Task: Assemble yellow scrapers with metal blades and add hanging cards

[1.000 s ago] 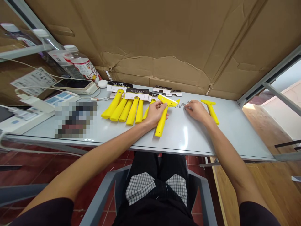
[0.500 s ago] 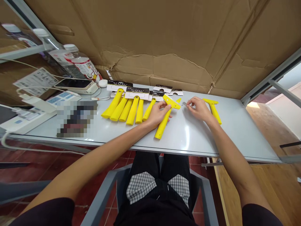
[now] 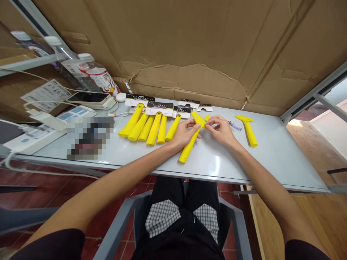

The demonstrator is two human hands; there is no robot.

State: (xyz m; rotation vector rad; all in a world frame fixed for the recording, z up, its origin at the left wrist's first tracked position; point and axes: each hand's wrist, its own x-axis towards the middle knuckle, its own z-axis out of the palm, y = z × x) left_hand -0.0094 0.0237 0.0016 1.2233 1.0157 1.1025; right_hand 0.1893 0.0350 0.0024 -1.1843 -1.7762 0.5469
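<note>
My left hand (image 3: 185, 134) is closed round the neck of a yellow scraper (image 3: 187, 148), its thumb near the wide head and the handle angled toward me. My right hand (image 3: 221, 129) is pinched at the right end of that head. The small metal blade it held is now hidden by the fingers. Just behind the head, a bit of another yellow piece (image 3: 207, 117) shows. A screwdriver with a clear handle (image 3: 235, 126) lies beyond my right hand. Farther right rests a second yellow scraper (image 3: 249, 133).
Left of my hands, several yellow handles (image 3: 153, 130) lie in a row with black-and-white header cards (image 3: 159, 108). A phone (image 3: 90, 98), a power strip (image 3: 65, 124) and bottles (image 3: 101, 77) crowd the left side. Cardboard (image 3: 184, 43) walls the back of the table (image 3: 217, 168).
My right hand has moved left with the small metal blade, up to the head of the held scraper. The screwdriver has come into sight behind it. My left hand keeps its hold.
</note>
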